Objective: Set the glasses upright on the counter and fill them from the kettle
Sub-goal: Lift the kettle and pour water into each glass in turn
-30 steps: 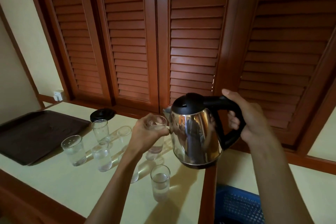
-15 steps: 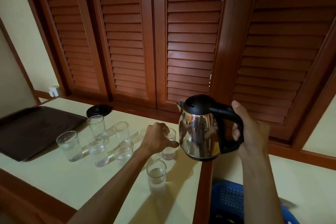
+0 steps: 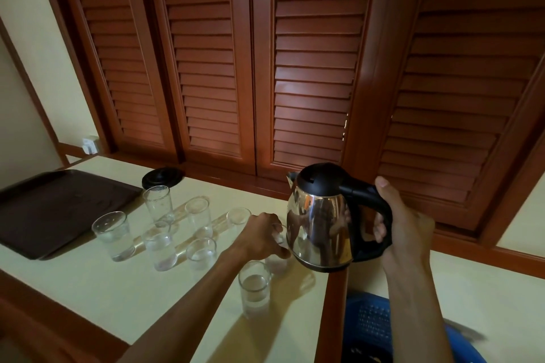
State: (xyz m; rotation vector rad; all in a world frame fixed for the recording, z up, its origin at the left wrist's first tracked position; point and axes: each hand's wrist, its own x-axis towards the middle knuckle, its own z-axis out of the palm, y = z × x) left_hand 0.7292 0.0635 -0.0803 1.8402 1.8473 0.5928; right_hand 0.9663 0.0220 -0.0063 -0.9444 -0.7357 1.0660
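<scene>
My right hand (image 3: 405, 230) grips the black handle of a steel kettle (image 3: 320, 221), held upright in the air over the counter's right end. My left hand (image 3: 261, 237) wraps a clear glass (image 3: 275, 264) whose base rests on the cream counter (image 3: 88, 280); the hand hides most of it. Several more clear glasses stand upright nearby, among them a water-filled glass (image 3: 254, 292) in front of that hand, a glass (image 3: 113, 234) at the left and a tall glass (image 3: 157, 203) at the back.
A dark brown tray (image 3: 56, 209) lies at the counter's left. A black kettle base (image 3: 162, 177) sits by the louvred wooden doors (image 3: 309, 68). A blue basket (image 3: 374, 330) is below, right of the counter's wooden edge.
My left hand has brought its glass down from the kettle's spout to the counter. The kettle has gone from tilted to upright and shifted a little right.
</scene>
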